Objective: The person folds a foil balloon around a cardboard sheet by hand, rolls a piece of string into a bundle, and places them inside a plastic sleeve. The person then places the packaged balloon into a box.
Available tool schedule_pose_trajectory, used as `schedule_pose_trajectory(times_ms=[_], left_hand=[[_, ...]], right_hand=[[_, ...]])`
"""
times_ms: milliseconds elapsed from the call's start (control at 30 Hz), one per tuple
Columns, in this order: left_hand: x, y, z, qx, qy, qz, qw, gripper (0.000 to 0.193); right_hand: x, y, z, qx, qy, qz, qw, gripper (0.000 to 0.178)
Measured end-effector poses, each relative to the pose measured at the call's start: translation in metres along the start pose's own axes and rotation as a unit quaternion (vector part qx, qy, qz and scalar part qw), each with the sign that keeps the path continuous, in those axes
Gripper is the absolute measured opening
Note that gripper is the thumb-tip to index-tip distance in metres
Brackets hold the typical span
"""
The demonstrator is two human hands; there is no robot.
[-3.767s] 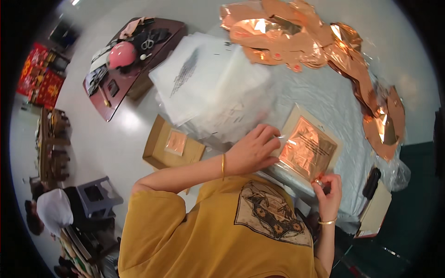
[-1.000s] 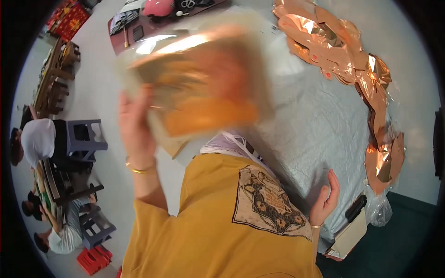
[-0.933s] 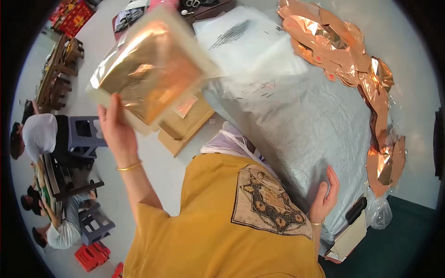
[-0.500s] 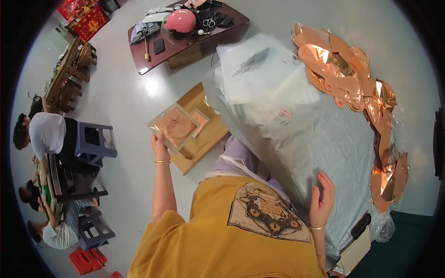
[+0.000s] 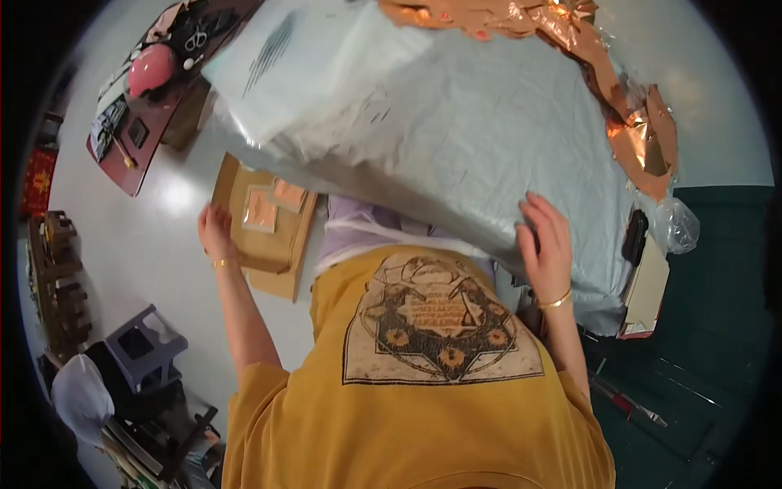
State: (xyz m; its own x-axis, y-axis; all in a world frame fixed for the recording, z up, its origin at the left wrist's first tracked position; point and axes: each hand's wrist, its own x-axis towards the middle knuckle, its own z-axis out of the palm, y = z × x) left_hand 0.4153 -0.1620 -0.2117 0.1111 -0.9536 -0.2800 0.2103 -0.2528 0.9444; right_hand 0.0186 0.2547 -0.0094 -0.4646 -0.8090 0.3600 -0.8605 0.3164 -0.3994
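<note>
My left hand (image 5: 217,234) is just left of a shallow cardboard box (image 5: 275,257), its fingers slightly bent and apart, with nothing seen in them. Inside the box lie clear flat packets (image 5: 261,209) with copper-coloured contents. My right hand (image 5: 547,243) hovers at the near edge of a table covered in grey plastic sheeting (image 5: 481,147). Its fingers are stretched out and hold nothing. On the sheeting's left part rests a stack of clear plastic bags (image 5: 301,77). Copper-coloured foil pieces (image 5: 643,138) run along the far and right side.
A dark red table (image 5: 155,122) with a pink helmet (image 5: 151,68) and scissors (image 5: 195,37) stands at the far left. A person (image 5: 81,387) sits by a grey plastic stool (image 5: 145,346). A clear bag (image 5: 678,225) hangs at the right; a brush (image 5: 635,407) lies below it.
My left hand has let go of the packet, which now lies in the box, and has moved to the box's left side. The view has turned toward the right.
</note>
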Motion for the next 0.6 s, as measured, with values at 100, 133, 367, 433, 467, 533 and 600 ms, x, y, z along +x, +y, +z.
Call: schedule_pose_trajectory(times_ms=[100,133,367,433,467,533,600], left_hand=[[-0.035,0.046,0.071,0.012,-0.077,0.064,0.995,0.028],[-0.044,0.057,0.083,0.004,-0.094,0.081,0.992,0.028],[-0.134,0.152,0.138,0.025,-0.141,0.333,0.932,0.02],[-0.15,0.157,0.135,0.045,-0.14,0.37,0.917,0.019],[-0.155,0.155,0.133,0.078,-0.159,0.386,0.905,0.019],[-0.152,0.15,0.121,0.121,-0.19,0.397,0.89,0.02],[-0.152,0.136,0.105,0.155,-0.178,0.37,0.898,0.02]], right_hand=[[0.001,0.005,0.001,-0.034,0.013,-0.014,0.999,0.027],[0.001,0.008,0.002,-0.028,0.013,-0.02,0.999,0.027],[-0.01,0.012,0.006,-0.022,0.052,-0.036,0.998,0.024],[-0.008,0.009,0.01,-0.015,0.054,-0.045,0.997,0.023],[-0.009,0.008,0.01,-0.025,0.059,-0.042,0.997,0.023],[-0.007,0.006,0.01,-0.029,0.066,-0.05,0.996,0.022],[-0.008,0.007,0.01,-0.045,0.07,-0.04,0.996,0.022]])
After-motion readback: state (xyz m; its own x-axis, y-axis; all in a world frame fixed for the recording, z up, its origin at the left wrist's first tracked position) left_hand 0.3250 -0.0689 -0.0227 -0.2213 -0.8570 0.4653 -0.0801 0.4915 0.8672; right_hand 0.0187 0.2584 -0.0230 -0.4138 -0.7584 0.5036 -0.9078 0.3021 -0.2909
